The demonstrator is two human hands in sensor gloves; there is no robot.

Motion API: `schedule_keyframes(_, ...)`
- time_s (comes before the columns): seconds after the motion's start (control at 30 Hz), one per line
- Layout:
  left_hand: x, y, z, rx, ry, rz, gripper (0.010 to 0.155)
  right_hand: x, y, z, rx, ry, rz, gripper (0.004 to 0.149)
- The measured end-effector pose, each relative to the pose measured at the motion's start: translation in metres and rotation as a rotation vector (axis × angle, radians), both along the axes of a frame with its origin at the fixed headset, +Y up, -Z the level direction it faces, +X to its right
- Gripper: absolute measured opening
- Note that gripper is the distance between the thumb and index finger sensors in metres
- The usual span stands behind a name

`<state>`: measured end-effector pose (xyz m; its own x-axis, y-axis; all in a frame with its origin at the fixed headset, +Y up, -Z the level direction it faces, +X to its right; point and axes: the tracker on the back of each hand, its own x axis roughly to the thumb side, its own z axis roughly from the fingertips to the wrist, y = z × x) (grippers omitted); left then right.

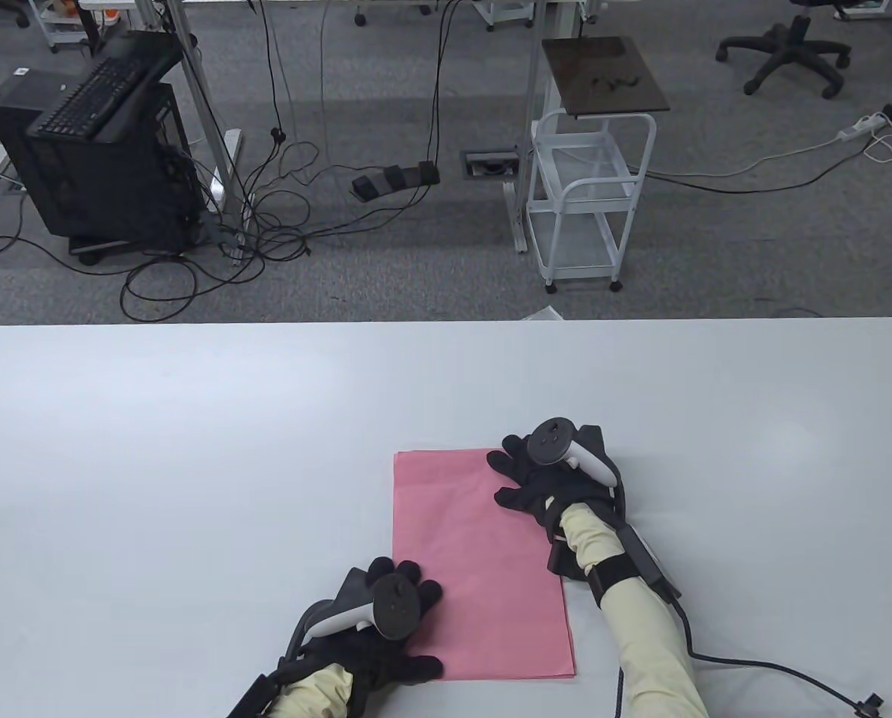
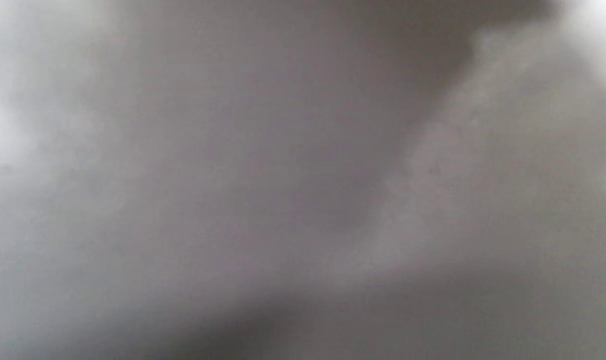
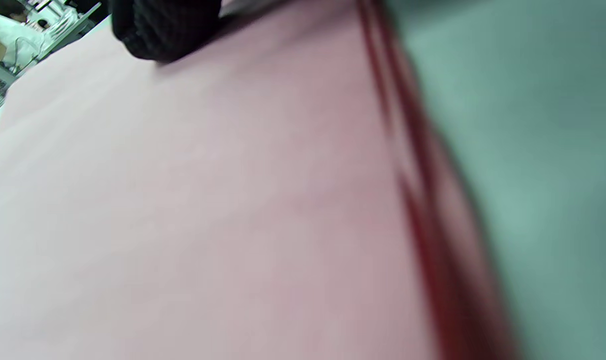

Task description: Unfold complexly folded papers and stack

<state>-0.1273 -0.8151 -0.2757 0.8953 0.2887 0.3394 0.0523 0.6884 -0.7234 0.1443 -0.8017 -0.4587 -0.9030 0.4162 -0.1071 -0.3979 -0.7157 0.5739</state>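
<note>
A pink paper stack [image 1: 480, 568] lies flat on the white table [image 1: 191, 449], near the front, right of centre. My left hand [image 1: 408, 598] rests flat on the stack's near left edge, fingers spread. My right hand [image 1: 517, 479] presses on the far right corner with straight fingers. In the right wrist view the pink paper [image 3: 208, 200] fills the frame, its layered right edge showing, and a gloved fingertip [image 3: 165, 30] touches it at the top. The left wrist view is a grey blur and shows nothing I can name.
Beyond the table's far edge stand a white wire cart [image 1: 588, 202] with a dark board on top, a black computer tower with a keyboard [image 1: 102, 142], loose cables on the carpet and an office chair base [image 1: 786, 52].
</note>
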Motion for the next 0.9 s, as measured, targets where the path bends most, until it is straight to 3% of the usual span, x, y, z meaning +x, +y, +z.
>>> schedule_keyframes(0.13, 0.000, 0.000, 0.000, 0.001, 0.000, -0.004, 0.094, 0.000, -0.001, 0.000, -0.002, -0.025, -0.051, 0.058)
schedule_keyframes(0.23, 0.000, 0.000, 0.001, 0.001, 0.001, -0.005, 0.094, 0.002, 0.010, 0.003, -0.010, -0.056, -0.168, 0.060)
schedule_keyframes(0.27, 0.000, 0.000, 0.001, 0.001, 0.002, -0.006, 0.095, 0.003, 0.016, 0.008, 0.036, -0.046, -0.205, 0.064)
schedule_keyframes(0.37, 0.000, 0.000, 0.001, 0.000, 0.002, -0.004, 0.094, 0.006, 0.038, 0.036, 0.200, 0.068, -0.247, 0.068)
schedule_keyframes(0.47, 0.000, 0.000, 0.001, 0.000, 0.001, -0.004, 0.094, 0.007, 0.047, 0.075, 0.243, 0.236, -0.186, 0.069)
schedule_keyframes(0.57, 0.000, 0.000, 0.001, 0.000, 0.002, -0.004, 0.094, 0.007, 0.036, 0.126, 0.133, 0.410, -0.054, 0.074)
schedule_keyframes(0.63, 0.000, 0.000, 0.001, 0.000, 0.002, -0.004, 0.094, 0.008, 0.025, 0.149, 0.071, 0.454, 0.009, 0.079)
schedule_keyframes(0.73, 0.000, 0.000, 0.000, 0.002, 0.009, -0.001, 0.094, 0.011, 0.011, 0.162, 0.044, 0.445, 0.054, 0.081)
schedule_keyframes(0.9, 0.007, 0.013, -0.003, 0.014, 0.014, -0.018, 0.093, 0.014, 0.001, 0.161, -0.004, 0.418, 0.048, 0.081)
